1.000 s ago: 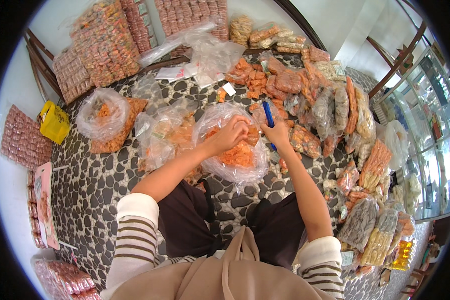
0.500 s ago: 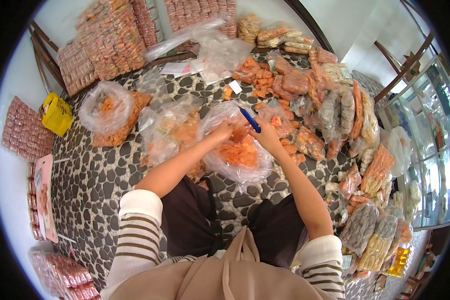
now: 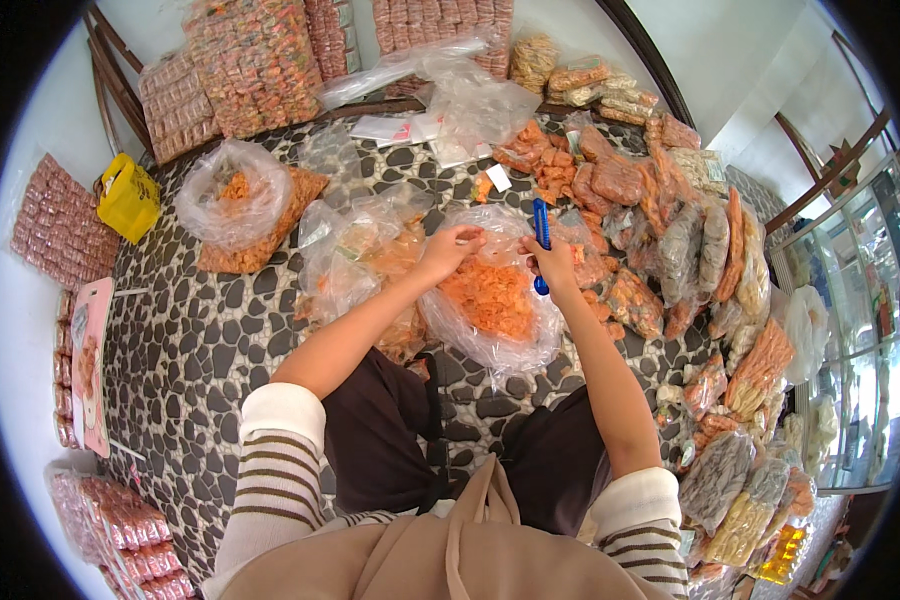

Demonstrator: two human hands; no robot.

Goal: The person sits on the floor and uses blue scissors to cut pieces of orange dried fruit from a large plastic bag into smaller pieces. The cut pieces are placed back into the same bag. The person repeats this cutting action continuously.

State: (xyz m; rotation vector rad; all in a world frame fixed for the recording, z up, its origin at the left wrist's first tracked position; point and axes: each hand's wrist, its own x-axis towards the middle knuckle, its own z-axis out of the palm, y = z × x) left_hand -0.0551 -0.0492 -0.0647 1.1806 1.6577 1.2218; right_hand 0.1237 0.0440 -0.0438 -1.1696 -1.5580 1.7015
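Floor (image 3: 200, 350) of dark stones meets a white wall (image 3: 750, 70) near a glass cabinet (image 3: 860, 310); right hand (image 3: 553, 264) grips blue tool (image 3: 541, 224), left hand (image 3: 452, 251) half-curled, contents unclear.

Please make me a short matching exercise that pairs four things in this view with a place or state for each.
Column 1
1. Slim blue tool
2. Yellow bag
3. Open clear bag at the centre
4. Glass-fronted cabinet

Column 2
A. Toward the right edge of the view
B. Holding loose orange pieces
C. Held in the right hand
D. Toward the left edge of the view

Right pairs: 1-C, 2-D, 3-B, 4-A
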